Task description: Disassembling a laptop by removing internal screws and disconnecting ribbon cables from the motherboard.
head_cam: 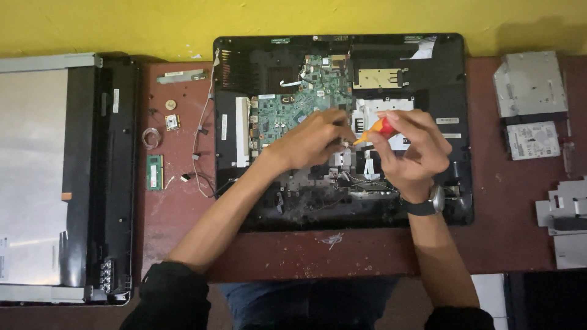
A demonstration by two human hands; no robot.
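An opened black computer chassis (440, 79) lies flat on the reddish table, its green circuit board (299, 101) exposed. My right hand (409, 150), with a wristwatch, grips a screwdriver with a red and orange handle (378, 129), tip pointing left and down at the board's lower right edge. My left hand (312, 140) rests on the board beside the tip, fingers curled around a small part near it; what it pinches is hidden.
A detached display panel (36, 177) in a black frame lies at the left. A green memory stick (155, 172), small parts and loose cables (199, 153) sit between it and the chassis. Drives (531, 85) and metal brackets (565, 214) lie at the right.
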